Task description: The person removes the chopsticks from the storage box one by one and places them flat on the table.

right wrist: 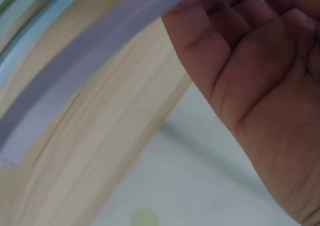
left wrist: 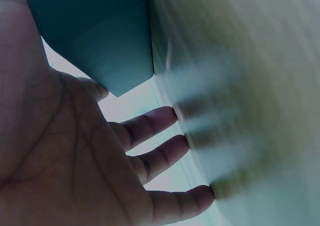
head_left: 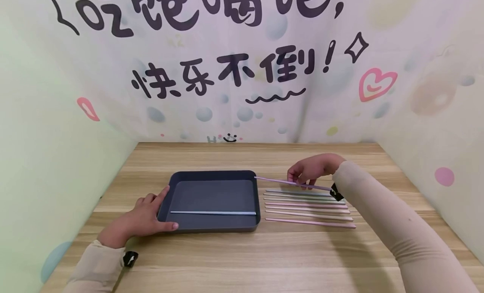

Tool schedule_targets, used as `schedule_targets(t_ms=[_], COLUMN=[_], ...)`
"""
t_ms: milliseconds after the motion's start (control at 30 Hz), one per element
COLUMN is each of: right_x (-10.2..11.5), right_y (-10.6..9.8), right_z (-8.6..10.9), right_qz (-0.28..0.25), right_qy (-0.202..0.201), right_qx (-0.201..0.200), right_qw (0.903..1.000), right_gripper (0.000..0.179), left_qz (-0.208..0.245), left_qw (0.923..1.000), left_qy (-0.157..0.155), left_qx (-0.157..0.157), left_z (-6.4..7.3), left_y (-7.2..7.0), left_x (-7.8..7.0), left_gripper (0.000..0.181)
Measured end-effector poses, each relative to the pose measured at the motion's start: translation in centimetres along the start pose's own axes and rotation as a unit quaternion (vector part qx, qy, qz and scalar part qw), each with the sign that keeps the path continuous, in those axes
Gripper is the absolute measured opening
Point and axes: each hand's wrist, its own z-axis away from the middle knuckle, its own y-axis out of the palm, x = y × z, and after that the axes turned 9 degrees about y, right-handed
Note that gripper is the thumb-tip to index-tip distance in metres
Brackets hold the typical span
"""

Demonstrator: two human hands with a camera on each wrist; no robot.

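My right hand [head_left: 314, 167] pinches a lilac chopstick [head_left: 275, 180] above the table, right of a dark grey tray [head_left: 215, 196]. The chopstick's left end is at the tray's far right corner. In the right wrist view the lilac chopstick [right wrist: 90, 50] runs up into the fingers. A pale blue chopstick [head_left: 213, 212] lies inside the tray along its near side. My left hand [head_left: 138, 219] rests against the tray's left end, its thumb at the near left corner. Its straight fingers [left wrist: 155, 126] reach down to the table in the left wrist view.
Several pastel chopsticks [head_left: 306, 205] lie side by side on the wooden table [head_left: 234, 255], just right of the tray. A pink chopstick [head_left: 310, 223] is nearest me. A printed curtain [head_left: 227, 116] hangs behind the table, with pale walls at both sides.
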Motion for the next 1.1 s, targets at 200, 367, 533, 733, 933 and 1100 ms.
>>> schedule_targets(t_ms=[200, 367, 533, 733, 933, 1100], right_x=[-1.8, -2.6, -3.1, -3.4, -3.8, -4.0], right_y=[-0.3, -0.3, -0.1, 0.0, 0.1, 0.1], right_z=[0.0, -0.7, -1.2, -1.5, -1.8, -1.8], right_qz=[-0.006, -0.002, 0.015, 0.041, 0.056, 0.064], right_qy=[0.008, 0.010, 0.007, 0.008, -0.015, -0.022], right_qx=[-0.004, -0.010, -0.017, -0.034, -0.038, -0.048], right_qw=[0.9999, 0.9999, 0.9997, 0.9985, 0.9976, 0.9966], right_gripper=[0.013, 0.015, 0.020, 0.032, 0.030, 0.029], left_qz=[0.000, 0.004, 0.005, -0.001, 0.000, -0.002], left_qw=[1.0000, 1.0000, 1.0000, 1.0000, 1.0000, 1.0000], left_qy=[-0.001, -0.004, -0.004, -0.001, -0.002, -0.002], left_qx=[0.000, 0.002, 0.002, -0.004, -0.004, -0.005], left_z=[-0.1, -0.1, 0.0, 0.0, 0.0, 0.0], left_y=[0.0, 0.0, 0.0, 0.0, 0.0, 0.1], left_x=[0.0, -0.1, -0.1, -0.2, -0.2, 0.0], left_gripper=[0.120, 0.120, 0.120, 0.120, 0.120, 0.121])
